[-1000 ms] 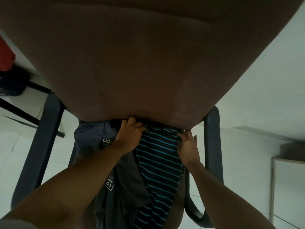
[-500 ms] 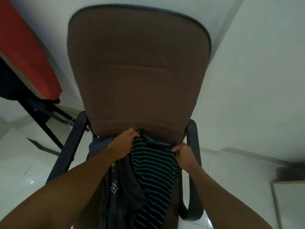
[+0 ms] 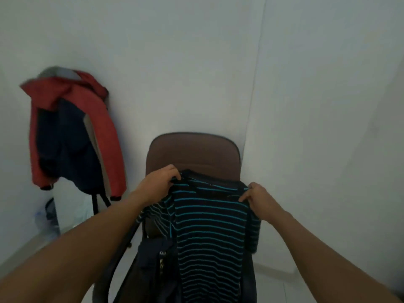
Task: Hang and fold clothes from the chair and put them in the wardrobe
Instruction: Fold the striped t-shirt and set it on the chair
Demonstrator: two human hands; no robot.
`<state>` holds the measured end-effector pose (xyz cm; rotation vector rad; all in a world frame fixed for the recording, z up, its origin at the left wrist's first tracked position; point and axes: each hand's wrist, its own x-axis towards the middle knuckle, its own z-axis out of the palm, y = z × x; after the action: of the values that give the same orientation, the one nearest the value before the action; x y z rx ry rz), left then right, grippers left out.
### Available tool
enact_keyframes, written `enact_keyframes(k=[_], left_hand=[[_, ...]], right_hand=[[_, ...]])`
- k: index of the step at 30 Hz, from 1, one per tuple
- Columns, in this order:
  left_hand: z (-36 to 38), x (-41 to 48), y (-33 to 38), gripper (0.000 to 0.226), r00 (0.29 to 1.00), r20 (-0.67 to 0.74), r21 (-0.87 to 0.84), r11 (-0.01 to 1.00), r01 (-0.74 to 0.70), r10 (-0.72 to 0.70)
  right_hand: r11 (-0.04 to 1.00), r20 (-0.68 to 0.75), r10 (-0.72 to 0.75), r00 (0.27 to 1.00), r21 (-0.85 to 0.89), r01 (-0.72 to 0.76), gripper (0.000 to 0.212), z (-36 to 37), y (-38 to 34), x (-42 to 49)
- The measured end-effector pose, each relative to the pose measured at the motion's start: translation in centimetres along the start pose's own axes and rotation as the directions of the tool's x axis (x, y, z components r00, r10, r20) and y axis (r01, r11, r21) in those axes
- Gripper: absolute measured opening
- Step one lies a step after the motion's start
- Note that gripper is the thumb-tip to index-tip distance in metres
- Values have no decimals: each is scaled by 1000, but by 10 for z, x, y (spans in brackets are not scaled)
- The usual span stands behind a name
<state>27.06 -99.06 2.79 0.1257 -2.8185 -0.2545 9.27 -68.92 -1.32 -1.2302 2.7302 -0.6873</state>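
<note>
A black shirt with thin blue stripes (image 3: 209,232) hangs in the air in front of the brown chair (image 3: 193,154). My left hand (image 3: 160,182) grips its left shoulder. My right hand (image 3: 259,199) pinches its right shoulder. The shirt's body drops straight down over the seat and hides most of it. A dark navy garment (image 3: 153,259) lies on the chair below my left forearm. The wardrobe is out of view.
A red and navy jacket (image 3: 72,136) hangs on the white wall to the left. A dark backpack strap dangles beneath it. White walls meet in a corner behind the chair. Pale floor shows at the lower right.
Both hands have lifted the striped shirt up off the chair seat to the height of the backrest. My view has pulled back and risen, bringing the wall and hanging jacket in.
</note>
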Motion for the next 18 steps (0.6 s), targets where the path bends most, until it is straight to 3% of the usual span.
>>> enact_keyframes(k=[4, 15, 18], left_hand=[[-80, -3, 25, 26, 997, -75, 42, 999, -20, 23], [-273, -2, 55, 43, 941, -270, 268, 955, -128, 202], [-303, 0, 63, 38, 911, -364, 221, 968, -116, 193]], right_hand=[[986, -126, -149, 981, -97, 137, 26, -84, -42, -7], [939, -194, -260, 946, -281, 200, 21, -279, -171, -60], [937, -231, -272, 934, -285, 203, 21, -302, -204, -67]])
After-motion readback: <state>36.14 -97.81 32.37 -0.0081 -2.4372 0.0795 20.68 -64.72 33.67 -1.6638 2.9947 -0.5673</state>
